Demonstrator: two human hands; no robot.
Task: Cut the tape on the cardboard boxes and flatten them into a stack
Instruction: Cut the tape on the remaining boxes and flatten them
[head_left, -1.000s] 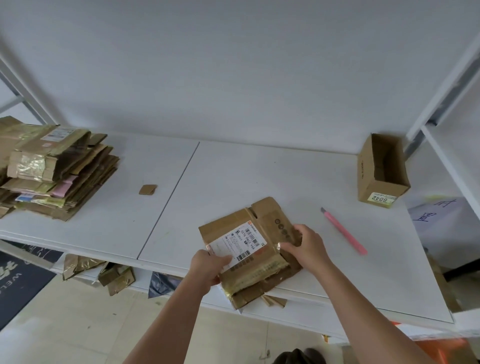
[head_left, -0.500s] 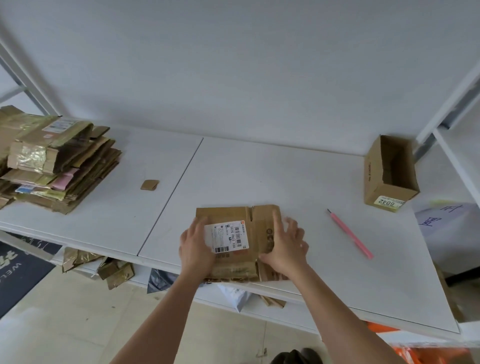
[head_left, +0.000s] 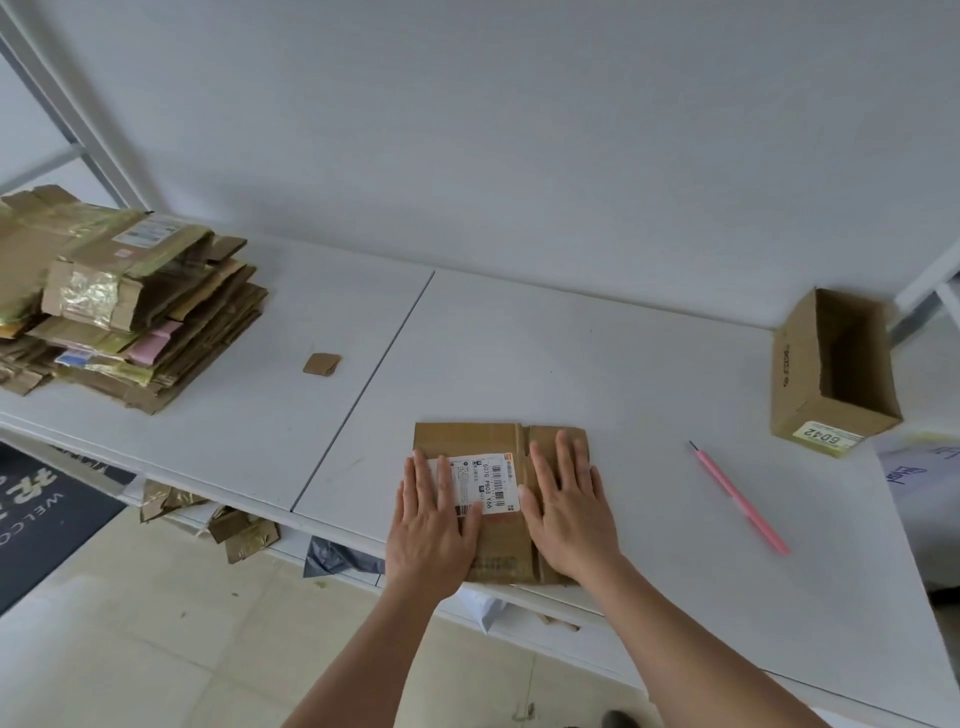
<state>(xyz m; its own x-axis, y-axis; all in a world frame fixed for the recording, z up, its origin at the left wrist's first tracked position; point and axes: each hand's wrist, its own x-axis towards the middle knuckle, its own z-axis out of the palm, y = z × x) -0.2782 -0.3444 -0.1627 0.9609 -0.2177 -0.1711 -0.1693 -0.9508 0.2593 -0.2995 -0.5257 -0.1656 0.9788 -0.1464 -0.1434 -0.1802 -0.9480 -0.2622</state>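
With both your left hand (head_left: 434, 525) and right hand (head_left: 566, 512) flat, fingers straight, on the box (head_left: 498, 441) at the table's (head_left: 623, 395) near edge, press its creases evenly before moving it to the stack (head_left: 130, 312).

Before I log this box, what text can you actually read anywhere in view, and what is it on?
"6042", seen upside down: yellow sticker on the open box.
"5070 P803 Y66", roughly, small: white shipping label on the flattened box.
"WELCO", cut off by the frame edge: dark floor mat.
Blue handwriting on the paper at the right edge: not readable.
Labels on the stack: too blurred.
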